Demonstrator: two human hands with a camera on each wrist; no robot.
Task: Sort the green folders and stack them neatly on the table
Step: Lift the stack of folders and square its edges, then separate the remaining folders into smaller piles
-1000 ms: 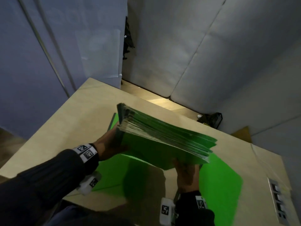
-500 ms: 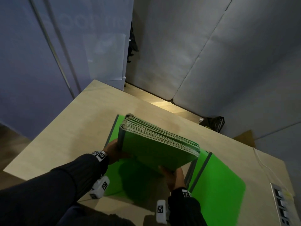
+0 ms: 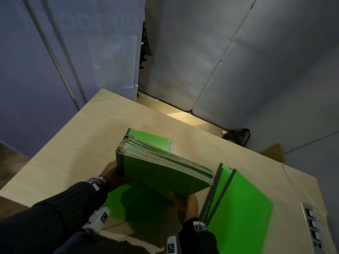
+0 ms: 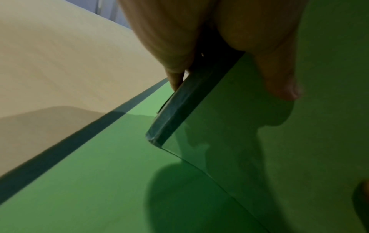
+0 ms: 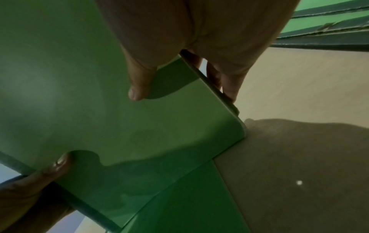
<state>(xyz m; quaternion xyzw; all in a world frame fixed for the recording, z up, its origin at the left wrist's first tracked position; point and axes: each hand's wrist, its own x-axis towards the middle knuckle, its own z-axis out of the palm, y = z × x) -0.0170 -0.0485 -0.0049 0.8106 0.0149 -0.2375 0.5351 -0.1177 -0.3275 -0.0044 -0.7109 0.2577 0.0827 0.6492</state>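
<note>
Head view: I am holding the bundle of folders (image 3: 165,169) tilted above the table (image 3: 88,136), my left hand (image 3: 113,176) gripping its spine and my right hand (image 3: 187,204) clasping its near edge. I am judging that squaring the edges before lowering it flat onto the folder (image 3: 128,200) lying below should keep the stack neat.

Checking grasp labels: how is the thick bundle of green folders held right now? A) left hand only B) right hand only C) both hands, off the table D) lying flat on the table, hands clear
C: the left hand grips the spine end of the thick bundle of green folders, the right hand its near edge, tilted above the light wooden table.
</note>
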